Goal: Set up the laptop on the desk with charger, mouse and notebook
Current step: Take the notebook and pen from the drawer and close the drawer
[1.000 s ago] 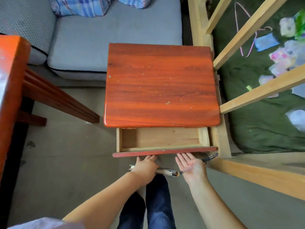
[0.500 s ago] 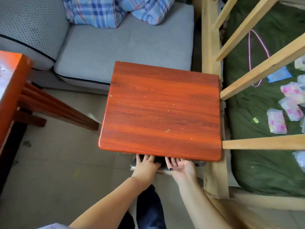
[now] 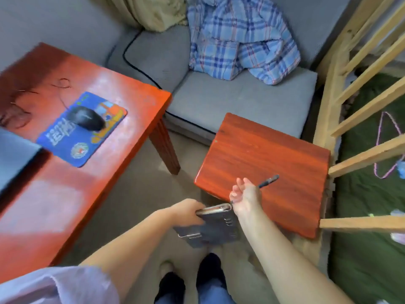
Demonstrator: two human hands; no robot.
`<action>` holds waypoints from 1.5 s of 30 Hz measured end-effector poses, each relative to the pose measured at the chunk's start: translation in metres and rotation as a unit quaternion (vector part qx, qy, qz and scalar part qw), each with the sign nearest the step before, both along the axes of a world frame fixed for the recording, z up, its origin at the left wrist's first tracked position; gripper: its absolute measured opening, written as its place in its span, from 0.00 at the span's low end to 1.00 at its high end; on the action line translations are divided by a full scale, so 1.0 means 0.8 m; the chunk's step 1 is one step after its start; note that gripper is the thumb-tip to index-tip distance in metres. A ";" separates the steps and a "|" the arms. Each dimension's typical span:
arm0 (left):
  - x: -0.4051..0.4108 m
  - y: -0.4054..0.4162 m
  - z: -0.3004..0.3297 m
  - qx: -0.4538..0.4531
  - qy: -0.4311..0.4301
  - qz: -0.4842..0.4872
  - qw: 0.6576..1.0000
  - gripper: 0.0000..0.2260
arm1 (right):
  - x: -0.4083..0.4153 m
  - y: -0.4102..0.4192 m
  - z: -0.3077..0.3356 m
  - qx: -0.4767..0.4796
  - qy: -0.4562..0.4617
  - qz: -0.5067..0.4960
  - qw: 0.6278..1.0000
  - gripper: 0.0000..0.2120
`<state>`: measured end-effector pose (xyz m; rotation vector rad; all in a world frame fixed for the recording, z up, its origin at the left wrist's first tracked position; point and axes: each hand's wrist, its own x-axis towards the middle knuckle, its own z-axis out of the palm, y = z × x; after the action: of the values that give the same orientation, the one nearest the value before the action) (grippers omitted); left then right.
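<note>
My left hand [image 3: 189,210] grips a dark ring-bound notebook [image 3: 215,227] by its upper edge, held in the air in front of the small red side table [image 3: 269,154]. My right hand [image 3: 246,197] is raised beside the notebook with a dark pen [image 3: 266,183] between its fingers, over the side table's near corner. On the red desk [image 3: 65,194] at left a black mouse [image 3: 86,118] rests on a blue mouse pad [image 3: 65,141]. A dark laptop edge [image 3: 13,154] shows at the far left. No charger is in view.
A grey sofa [image 3: 230,99] with a blue plaid cloth [image 3: 238,40] stands behind the side table. A wooden railing [image 3: 361,99] and green bedding [image 3: 361,216] fill the right. Bare floor lies between desk and side table, with my feet below.
The side table's drawer went from open to shut. Both hands came away from it; the left now holds the notebook up. The view swung left, showing the desk with the mouse.
</note>
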<state>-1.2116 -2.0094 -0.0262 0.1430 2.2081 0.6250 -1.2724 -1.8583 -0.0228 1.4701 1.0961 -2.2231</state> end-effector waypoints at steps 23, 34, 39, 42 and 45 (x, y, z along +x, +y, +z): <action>0.483 -0.421 0.176 0.636 0.214 0.711 0.211 0.12 | 0.377 -0.541 0.159 0.049 0.436 0.556 0.706 0.07; 0.662 -0.510 0.116 0.358 0.214 0.842 0.343 0.09 | 0.443 -0.648 0.138 0.040 0.415 0.774 0.476 0.08; 0.651 -0.535 0.070 0.220 0.192 0.885 0.362 0.08 | 0.455 -0.695 0.089 0.213 0.424 0.806 0.353 0.11; 0.649 -0.546 0.050 0.132 0.170 0.903 0.372 0.07 | 0.460 -0.714 0.076 0.271 0.422 0.814 0.294 0.13; 0.649 -0.551 0.036 0.087 0.143 0.911 0.377 0.08 | 0.461 -0.726 0.064 0.288 0.429 0.819 0.251 0.13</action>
<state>-0.6921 -2.4505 0.0026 -2.5576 1.5166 1.9358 -0.9036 -2.4393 0.0285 -1.2226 2.0305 -0.5034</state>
